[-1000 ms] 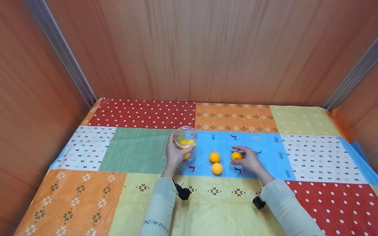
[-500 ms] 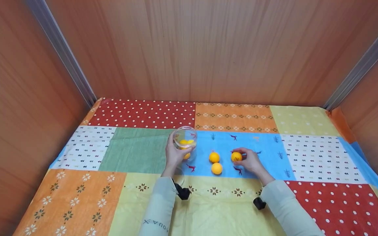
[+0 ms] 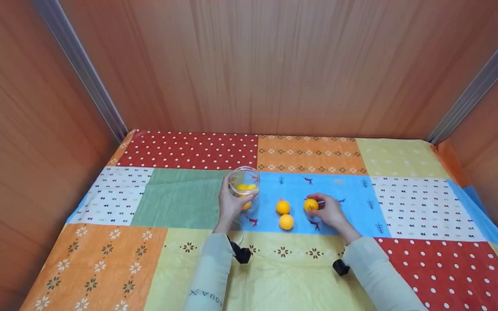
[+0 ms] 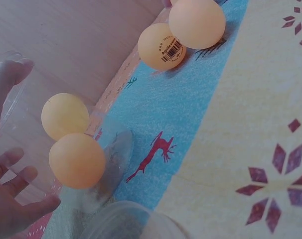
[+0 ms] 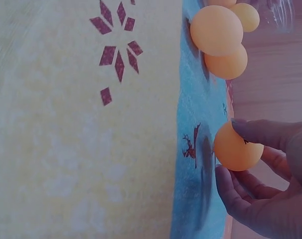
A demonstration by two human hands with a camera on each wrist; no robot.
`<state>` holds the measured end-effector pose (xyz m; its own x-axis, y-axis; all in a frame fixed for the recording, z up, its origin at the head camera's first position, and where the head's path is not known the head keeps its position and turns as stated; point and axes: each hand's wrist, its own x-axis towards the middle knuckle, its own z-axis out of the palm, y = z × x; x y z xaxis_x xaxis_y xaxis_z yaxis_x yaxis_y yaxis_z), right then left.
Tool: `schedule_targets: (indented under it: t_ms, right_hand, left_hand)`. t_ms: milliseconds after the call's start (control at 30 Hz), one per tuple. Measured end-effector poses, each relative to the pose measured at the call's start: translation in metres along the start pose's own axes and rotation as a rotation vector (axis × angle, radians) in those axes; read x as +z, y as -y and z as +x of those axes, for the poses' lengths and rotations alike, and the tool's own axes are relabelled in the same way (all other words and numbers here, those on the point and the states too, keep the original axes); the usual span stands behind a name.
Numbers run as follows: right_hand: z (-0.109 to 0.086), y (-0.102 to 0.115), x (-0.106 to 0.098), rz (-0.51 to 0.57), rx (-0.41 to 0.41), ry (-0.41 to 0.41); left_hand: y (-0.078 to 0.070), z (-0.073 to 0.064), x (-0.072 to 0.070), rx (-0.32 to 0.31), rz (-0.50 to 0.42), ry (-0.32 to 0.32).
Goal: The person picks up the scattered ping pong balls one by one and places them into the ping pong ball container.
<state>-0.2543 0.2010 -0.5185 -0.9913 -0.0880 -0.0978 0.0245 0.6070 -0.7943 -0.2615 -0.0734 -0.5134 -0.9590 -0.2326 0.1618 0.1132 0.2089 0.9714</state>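
Note:
My left hand (image 3: 230,206) holds a clear round jar (image 3: 254,202) around its side. Several orange ping-pong balls (image 3: 243,194) lie inside it; the left wrist view shows two of them through the clear wall. My right hand (image 3: 331,212) pinches another ping-pong ball (image 3: 311,204) between thumb and fingers, and in the right wrist view that ball (image 5: 238,147) looks slightly above the cloth. Between the hands, a ping-pong ball (image 3: 282,207) rests on the blue patch, close to a nearer ping-pong ball (image 3: 286,222).
A clear round lid-like piece (image 4: 128,221) lies on the cloth by my left wrist, partly hidden. The patchwork tablecloth (image 3: 283,272) covers the table. Wood-grain panels (image 3: 249,65) enclose the back and both sides.
My right thumb and fingers have closed on the ping-pong ball, which has turned and shifted very slightly. The left hand and the jar stay where they were.

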Motion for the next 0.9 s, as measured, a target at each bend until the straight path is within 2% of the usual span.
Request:
schedule_targets:
  t_ms: [167,300,500,900]
  right_hand:
    - [0.001,0.005,0.000,0.008,-0.020,-0.003]
    - [0.002,0.010,-0.001,0.004,-0.004,-0.004]
    - [0.002,0.018,0.001,0.025,-0.006,-0.015]
    - [0.005,0.038,0.005,0.055,-0.144,-0.014]
  left_hand:
    - [0.000,0.001,0.000,-0.022,0.016,0.003]
    - [0.000,0.001,0.001,-0.047,0.033,0.001]
    - [0.001,0.001,0.000,-0.050,0.033,0.000]
    - [0.000,0.001,0.001,-0.034,0.048,-0.011]
